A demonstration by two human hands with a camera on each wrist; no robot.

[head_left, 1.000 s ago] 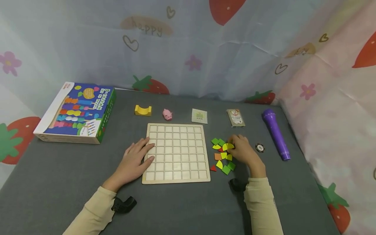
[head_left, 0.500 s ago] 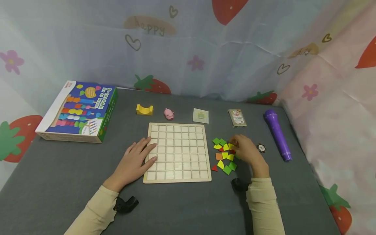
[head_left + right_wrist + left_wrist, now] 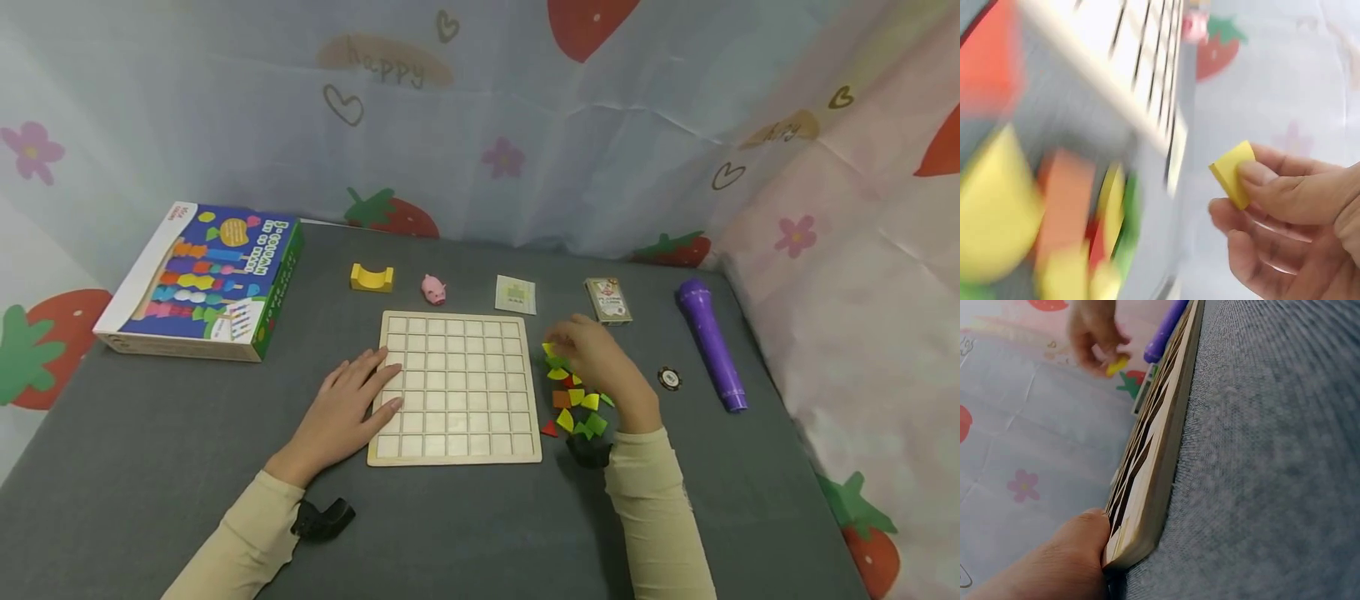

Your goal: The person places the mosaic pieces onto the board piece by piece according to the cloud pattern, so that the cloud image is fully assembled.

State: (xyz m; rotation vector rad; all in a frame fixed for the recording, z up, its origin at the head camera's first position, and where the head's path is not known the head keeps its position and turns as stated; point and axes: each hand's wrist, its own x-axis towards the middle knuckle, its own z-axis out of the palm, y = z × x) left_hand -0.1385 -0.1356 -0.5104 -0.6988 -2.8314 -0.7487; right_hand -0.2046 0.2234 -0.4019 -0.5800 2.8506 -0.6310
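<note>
A pale wooden grid board (image 3: 454,392) lies flat on the grey table. My left hand (image 3: 341,412) rests on the board's left edge with its fingers spread. In the head view my right hand (image 3: 596,358) is above the loose pieces at the board's right. It pinches a yellow quarter-circle piece (image 3: 1233,173) between thumb and index finger, raised off the table. Below it lie more flat pieces: green squares (image 3: 596,424), an orange square (image 3: 561,399), a red triangle (image 3: 550,429) and several yellow quarter-circles (image 3: 566,419). The hand hides part of this group.
Behind the board stand a yellow arched block (image 3: 372,278), a pink pig (image 3: 433,289), a printed card (image 3: 515,295) and a playing-card box (image 3: 608,301). A game box (image 3: 202,283) sits far left. Rightward lie a poker chip (image 3: 670,378) and a purple microphone (image 3: 712,346).
My right hand has picked up a yellow quarter-circle from the group, lifted it and moved left toward the board. My left hand stays on the board's edge.
</note>
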